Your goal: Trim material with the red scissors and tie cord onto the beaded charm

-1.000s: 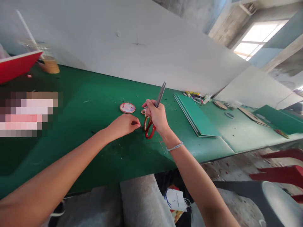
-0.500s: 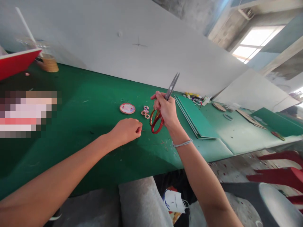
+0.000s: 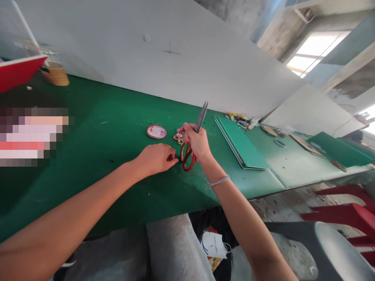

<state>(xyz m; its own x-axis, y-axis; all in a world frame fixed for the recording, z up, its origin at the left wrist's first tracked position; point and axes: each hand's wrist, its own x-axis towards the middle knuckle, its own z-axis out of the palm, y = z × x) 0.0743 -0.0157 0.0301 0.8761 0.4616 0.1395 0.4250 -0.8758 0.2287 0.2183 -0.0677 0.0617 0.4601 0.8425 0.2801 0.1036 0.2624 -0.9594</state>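
Observation:
My right hand [image 3: 197,141] is wrapped round a pair of scissors [image 3: 202,117], with the blades pointing up and away and the red-orange handle loops hanging below the fingers. Close beside the loops is my left hand [image 3: 156,159], closed with curled fingers, thumb side towards the scissors. What it pinches, if anything, is too small to make out. Behind the hands, small pink beaded rings [image 3: 177,137] lie on the green tabletop [image 3: 117,117], partly covered by my right hand. Left of them lies an oval pink-rimmed piece [image 3: 156,132] with a pale face.
Stacked green boards [image 3: 240,144] lie to the right, with small tools [image 3: 238,119] behind them. A grey panel [image 3: 117,47] rises along the back. At far left are a red tray-like object [image 3: 20,72] and a tan roll [image 3: 58,74]. Red stools [image 3: 345,214] stand at lower right.
My right hand has come down and left with the scissors, bringing the handle loops close to my left hand. My left hand has shifted slightly, its fingertips reaching further right.

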